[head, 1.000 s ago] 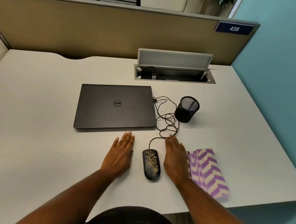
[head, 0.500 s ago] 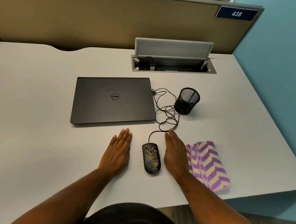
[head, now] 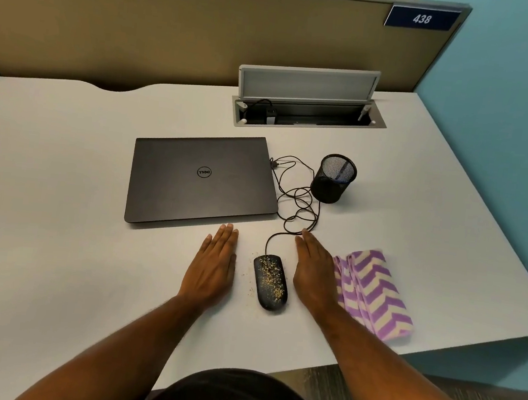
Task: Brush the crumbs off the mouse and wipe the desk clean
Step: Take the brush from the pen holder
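Note:
A black wired mouse point(head: 269, 282) lies near the front of the white desk point(head: 56, 243), its top sprinkled with tan crumbs. A few crumbs point(head: 248, 287) also lie on the desk just left of it. My left hand point(head: 213, 263) rests flat on the desk to the left of the mouse, fingers straight, holding nothing. My right hand point(head: 312, 270) lies flat to the right of the mouse, also holding nothing. A folded purple-and-cream chevron cloth point(head: 373, 292) sits right beside my right hand, near the desk's front right edge.
A closed dark laptop point(head: 200, 176) lies behind my hands. The mouse cable point(head: 298, 203) loops between it and a black mesh pen cup point(head: 333, 179). An open cable tray point(head: 307, 116) sits at the back. A tan partition and a teal wall bound the desk.
Both hands stay flat on either side of the mouse. Only the camera has shifted, tilting down and a little closer.

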